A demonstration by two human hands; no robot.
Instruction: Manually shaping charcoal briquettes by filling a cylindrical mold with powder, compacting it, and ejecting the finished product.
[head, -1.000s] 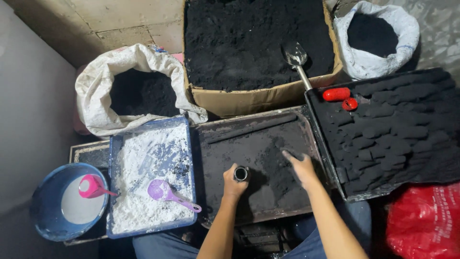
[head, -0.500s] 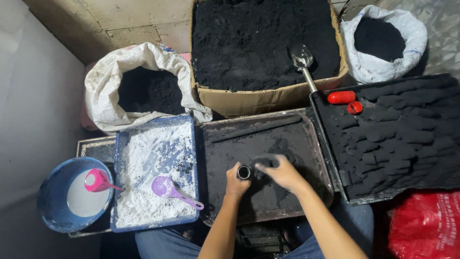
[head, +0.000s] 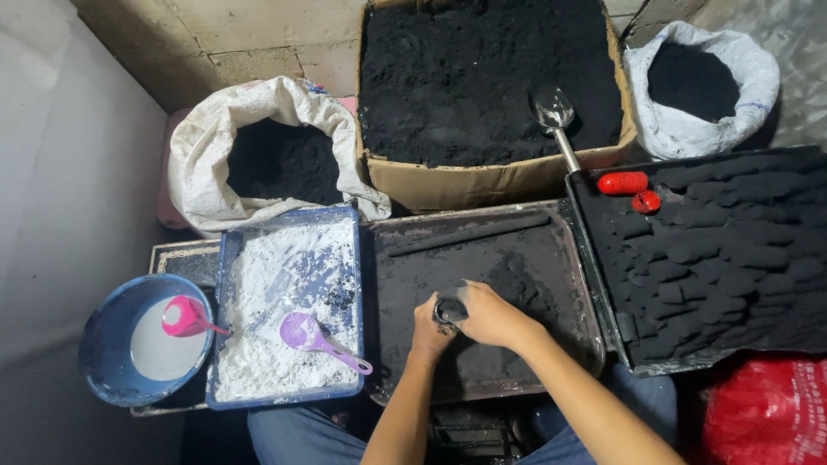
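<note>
Black powder coats the dark metal tray (head: 482,250) where both hands meet near its front middle. The left hand (head: 428,327) is wrapped around a small round mould (head: 447,310), holding it upright on the tray. The right hand (head: 489,314) cups over the mould's top, fingers curled against it. Just left lies a blue tray (head: 226,258) of white powder with a purple scoop (head: 312,336); a tray of black briquettes (head: 732,258) sits right.

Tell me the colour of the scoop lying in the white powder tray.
Purple scoop, seen best in the head view.
</note>
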